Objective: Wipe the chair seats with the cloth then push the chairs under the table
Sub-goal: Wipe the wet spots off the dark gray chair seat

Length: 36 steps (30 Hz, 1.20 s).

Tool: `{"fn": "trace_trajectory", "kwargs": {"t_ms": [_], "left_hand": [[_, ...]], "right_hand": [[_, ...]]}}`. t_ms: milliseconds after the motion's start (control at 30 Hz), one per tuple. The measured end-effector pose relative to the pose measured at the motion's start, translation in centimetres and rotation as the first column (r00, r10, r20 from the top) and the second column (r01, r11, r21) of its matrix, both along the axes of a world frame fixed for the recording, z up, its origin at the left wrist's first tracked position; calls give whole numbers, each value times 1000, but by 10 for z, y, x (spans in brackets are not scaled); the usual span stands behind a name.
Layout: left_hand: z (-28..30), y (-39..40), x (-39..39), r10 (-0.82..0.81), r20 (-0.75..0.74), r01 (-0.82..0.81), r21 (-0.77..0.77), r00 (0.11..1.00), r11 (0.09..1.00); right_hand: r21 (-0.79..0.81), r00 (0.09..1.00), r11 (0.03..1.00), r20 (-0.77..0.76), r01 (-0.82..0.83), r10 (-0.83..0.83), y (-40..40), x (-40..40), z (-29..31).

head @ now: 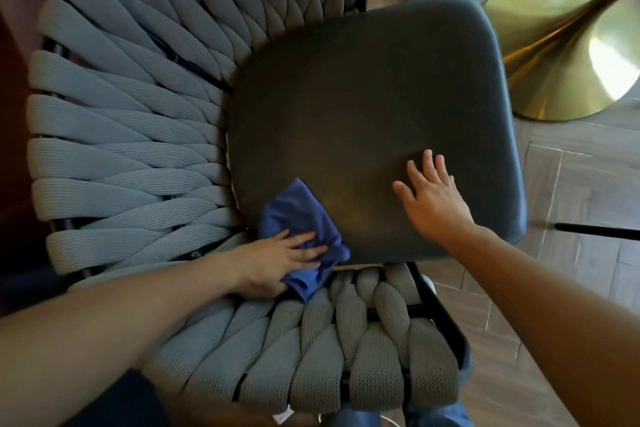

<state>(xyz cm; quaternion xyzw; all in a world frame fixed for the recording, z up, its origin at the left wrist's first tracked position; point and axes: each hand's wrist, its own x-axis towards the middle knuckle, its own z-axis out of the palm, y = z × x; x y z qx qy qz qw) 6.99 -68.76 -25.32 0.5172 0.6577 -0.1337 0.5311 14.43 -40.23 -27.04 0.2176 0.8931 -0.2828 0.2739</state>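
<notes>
The cloth (303, 236), blue and crumpled, lies on the near left corner of the dark chair seat (363, 107). The left hand (284, 256) presses it down with fingers spread flat. The right hand (433, 198) rests open on the seat, fingers straight.

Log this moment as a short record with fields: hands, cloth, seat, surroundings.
left hand: presses the blue cloth with fingers laid flat over it
right hand: open, fingers spread, resting flat on the seat
cloth: bunched, at the seat's near left corner beside the woven backrest
seat: dark cushion, nothing else on it
surroundings: gold table base on the floor just beyond the seat
</notes>
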Motion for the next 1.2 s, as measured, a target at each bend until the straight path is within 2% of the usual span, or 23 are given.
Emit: {"fn": "trace_trajectory", "kwargs": {"t_ms": [100, 200, 233, 300, 333, 367, 467, 567, 600, 633, 667, 700, 733, 767, 800, 867, 900, 967, 1000, 1100, 1200], "left_hand": [[11, -24, -23, 94, 38, -92, -50, 995, 995], [12, -40, -39, 142, -54, -146, -82, 988, 986], [12, -42, -44, 204, -104, -211, -62, 973, 975], [14, -41, -51, 414, -195, -412, 53, 889, 910], [15, -37, -55, 531, -234, -515, 132, 814, 847], [14, -31, -61, 657, -276, -623, 211, 702, 753], [1, -3, -86, 914, -329, -866, 354, 239, 354], [-23, 38, -112, 939, -310, -919, 394, -146, -13], [-31, 51, -116, 918, -314, -907, 409, -242, -99], [-33, 65, -117, 894, -346, -904, 408, -285, -130], [-33, 75, -116, 883, -379, -906, 409, -276, -107], [-33, 83, -113, 891, -390, -905, 423, -231, -49], [-31, 90, -110, 913, -373, -896, 443, -167, 17], [-24, 94, -108, 939, -323, -887, 460, -119, 46], [-22, 98, -104, 968, -233, -879, 476, -98, 26], [-7, 107, -95, 996, 4, -931, 353, -94, -89], [1, 109, -89, 984, 114, -957, 241, -137, -162], [11, 108, -73, 934, 244, -958, 53, -260, -281], [12, 105, -64, 921, 264, -956, -9, -285, -293], [70, 99, -38, 908, 301, -956, -81, -293, -281], [126, 85, -17, 852, 319, -910, -114, -415, -400]], "right_hand": [[-5, 1000, 1000, 12, 8, -7, 1, -2, 2], [6, 1000, 1000, 27, -5, 5, 1, -2, 3], [20, 1000, 1000, 30, -9, 8, -1, -1, 3], [57, 1000, 998, 16, -4, 3, -5, -2, 2], [73, 1000, 997, 5, 7, -7, -8, -3, 2], [82, 1000, 996, -8, 19, -18, -12, -4, 3], [97, 999, 995, -44, -12, 16, -23, -7, 5], [76, 995, 994, -40, -83, 87, -33, -12, 9], [61, 994, 992, -27, -108, 109, -37, -13, 10], [48, 991, 990, -12, -134, 135, -40, -14, 12], [37, 987, 986, 6, -162, 162, -43, -14, 14], [25, 982, 982, 24, -186, 185, -45, -13, 17], [12, 977, 978, 47, -207, 207, -46, -14, 19], [-6, 972, 974, 72, -226, 225, -47, -13, 22], [-28, 967, 972, 94, -234, 236, -49, -13, 24], [-56, 968, 974, 114, -220, 225, -49, -13, 35], [-64, 972, 978, 112, -200, 206, -49, -12, 41], [-78, 982, 985, 104, -152, 159, -47, -10, 57], [-87, 986, 989, 104, -122, 131, -46, -8, 66], [-131, 994, 990, 92, -54, 66, -43, -1, 95], [-163, 995, 987, 100, 7, 9, -41, 7, 131]]}}
